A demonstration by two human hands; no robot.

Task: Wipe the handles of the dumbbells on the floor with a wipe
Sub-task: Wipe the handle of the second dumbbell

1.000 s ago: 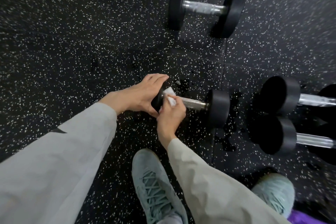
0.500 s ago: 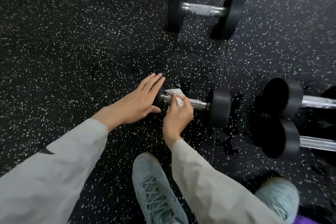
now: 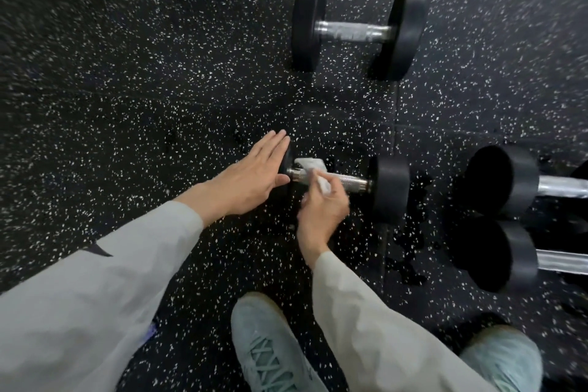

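Note:
A small black dumbbell [image 3: 389,189] with a knurled steel handle [image 3: 353,183] lies on the speckled floor in front of me. My left hand [image 3: 251,178] lies flat with straight fingers against its left end plate, which it mostly hides. My right hand [image 3: 323,210] pinches a white wipe [image 3: 310,164] that is draped over the left part of the handle. A larger dumbbell [image 3: 356,30] lies farther away. Two more dumbbells [image 3: 502,181] [image 3: 496,253] lie at the right, cut off by the frame edge.
Black rubber floor [image 3: 127,89] with white flecks and a tile seam running past the dumbbells. My two pale green shoes [image 3: 270,350] [image 3: 506,360] stand at the bottom, close under the right forearm.
My left hand's fingers have straightened and now press flat on the end plate. My right hand with the wipe has slid a little rightward along the handle.

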